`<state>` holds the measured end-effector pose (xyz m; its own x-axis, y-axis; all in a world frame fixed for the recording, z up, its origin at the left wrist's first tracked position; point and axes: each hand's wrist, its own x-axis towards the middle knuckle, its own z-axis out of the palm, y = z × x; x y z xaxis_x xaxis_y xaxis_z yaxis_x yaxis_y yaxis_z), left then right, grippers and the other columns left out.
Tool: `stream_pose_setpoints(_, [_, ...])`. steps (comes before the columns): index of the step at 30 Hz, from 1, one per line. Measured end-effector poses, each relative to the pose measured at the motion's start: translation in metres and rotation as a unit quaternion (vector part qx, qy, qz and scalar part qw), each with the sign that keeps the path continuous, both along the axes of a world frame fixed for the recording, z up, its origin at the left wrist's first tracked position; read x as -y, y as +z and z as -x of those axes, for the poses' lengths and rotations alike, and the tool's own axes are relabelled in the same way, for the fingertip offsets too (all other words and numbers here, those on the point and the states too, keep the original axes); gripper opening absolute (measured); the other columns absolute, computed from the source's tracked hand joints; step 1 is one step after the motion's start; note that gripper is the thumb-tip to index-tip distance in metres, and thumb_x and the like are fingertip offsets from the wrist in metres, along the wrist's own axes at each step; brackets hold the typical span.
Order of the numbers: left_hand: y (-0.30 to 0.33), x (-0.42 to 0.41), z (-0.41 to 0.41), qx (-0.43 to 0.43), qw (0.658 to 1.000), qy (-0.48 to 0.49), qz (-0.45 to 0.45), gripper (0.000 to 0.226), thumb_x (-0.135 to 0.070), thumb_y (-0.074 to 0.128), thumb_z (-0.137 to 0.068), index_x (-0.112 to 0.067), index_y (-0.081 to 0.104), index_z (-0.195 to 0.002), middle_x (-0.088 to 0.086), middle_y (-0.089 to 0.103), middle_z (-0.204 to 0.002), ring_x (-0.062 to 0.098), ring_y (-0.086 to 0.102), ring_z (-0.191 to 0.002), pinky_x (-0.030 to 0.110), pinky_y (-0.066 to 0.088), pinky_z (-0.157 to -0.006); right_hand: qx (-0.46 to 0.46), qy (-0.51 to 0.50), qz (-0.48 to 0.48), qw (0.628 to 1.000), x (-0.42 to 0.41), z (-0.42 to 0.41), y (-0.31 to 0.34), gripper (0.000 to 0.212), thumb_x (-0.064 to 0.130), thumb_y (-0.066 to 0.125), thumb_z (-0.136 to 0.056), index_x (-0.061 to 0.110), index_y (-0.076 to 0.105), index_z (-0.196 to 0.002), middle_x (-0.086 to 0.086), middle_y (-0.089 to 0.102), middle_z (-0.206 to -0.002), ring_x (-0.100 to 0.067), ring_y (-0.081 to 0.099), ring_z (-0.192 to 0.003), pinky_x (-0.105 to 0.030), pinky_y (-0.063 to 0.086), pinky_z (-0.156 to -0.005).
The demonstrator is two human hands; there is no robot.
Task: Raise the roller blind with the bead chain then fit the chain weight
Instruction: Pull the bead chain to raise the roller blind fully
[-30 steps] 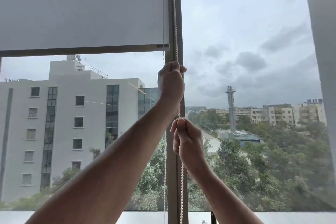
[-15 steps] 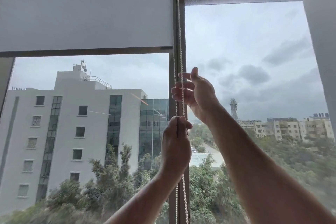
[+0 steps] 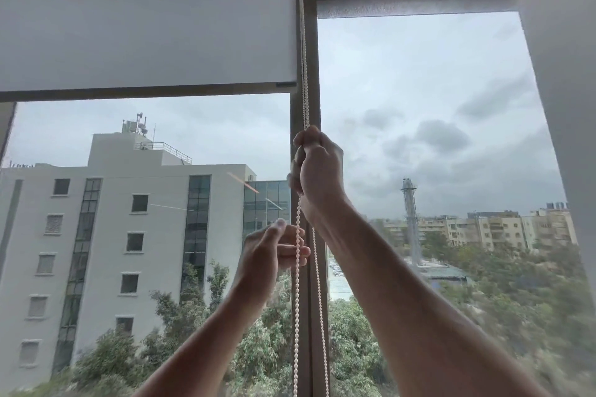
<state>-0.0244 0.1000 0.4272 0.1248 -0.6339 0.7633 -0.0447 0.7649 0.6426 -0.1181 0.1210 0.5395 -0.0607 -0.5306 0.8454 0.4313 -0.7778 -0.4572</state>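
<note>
- The right hand (image 3: 317,171) is the upper grip: its fingers are curled tight around the bead chain (image 3: 297,284), high against the window post (image 3: 311,300).
- The left hand (image 3: 269,256) sits lower and is loosely spread, fingers fanned beside the chain's near strand; I cannot tell if they touch it.
- The chain hangs as two strands down the post and runs out of view at the bottom.
- The roller blind (image 3: 145,19) covers only the top part of the left pane, its bottom bar (image 3: 145,92) well above the hands.
- Judged from this, the raising step is in hand, well along but unfinished.
- The next move likely calls for a downward pull by the right hand while the left hand reaches above it to close on the chain.
- No chain weight is in view.
</note>
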Motion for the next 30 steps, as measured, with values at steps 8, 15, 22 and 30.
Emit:
stream_pose_setpoints(8, [0.092, -0.032, 0.008, -0.031, 0.994, -0.085, -0.061, 0.052, -0.047, 0.037, -0.102, -0.005, 0.067, -0.107, 0.008, 0.075, -0.088, 0.02, 0.072, -0.083, 0.032, 0.056, -0.068, -0.007, 0.032, 0.009, 0.999, -0.006, -0.005, -0.062, 0.046, 0.013, 0.035, -0.103, 0.023, 0.052, -0.061, 0.011, 0.036, -0.043, -0.005, 0.027, -0.034, -0.018, 0.025, -0.037])
stream_pose_setpoints(15, [0.139, -0.054, 0.058, -0.084, 0.989, -0.112, -0.046, 0.043, -0.035, 0.036, -0.106, -0.006, 0.065, -0.093, -0.004, 0.044, -0.052, 0.005, 0.035, -0.038, 0.017, 0.027, -0.037, -0.031, -0.02, 0.01, 0.999, 0.001, 0.002, -0.107, 0.04, 0.014, 0.039, -0.103, 0.021, 0.051, -0.066, 0.005, 0.032, -0.046, -0.008, 0.023, -0.037, -0.021, 0.019, -0.04])
stream_pose_setpoints(22, [0.137, -0.063, 0.072, -0.094, 0.993, -0.064, 0.004, 0.038, -0.027, 0.035, -0.106, -0.007, 0.061, -0.086, -0.003, 0.032, -0.046, 0.009, 0.024, -0.032, 0.018, 0.019, -0.035, -0.059, 0.024, -0.043, 0.997, 0.013, 0.035, -0.081, 0.052, 0.05, 0.032, -0.096, 0.008, 0.064, -0.098, -0.008, 0.056, -0.071, -0.015, 0.054, -0.063, -0.029, 0.049, -0.063])
stream_pose_setpoints(30, [0.092, -0.066, 0.073, -0.072, 0.996, -0.047, 0.017, 0.042, -0.021, 0.037, -0.106, -0.011, 0.062, -0.073, -0.001, 0.043, -0.042, 0.014, 0.035, -0.035, 0.018, 0.029, -0.036, -0.064, 0.016, -0.086, 0.994, -0.005, 0.05, 0.01, 0.059, 0.057, 0.038, -0.098, 0.007, 0.063, -0.117, -0.015, 0.07, -0.106, -0.021, 0.067, -0.084, -0.025, 0.056, -0.059])
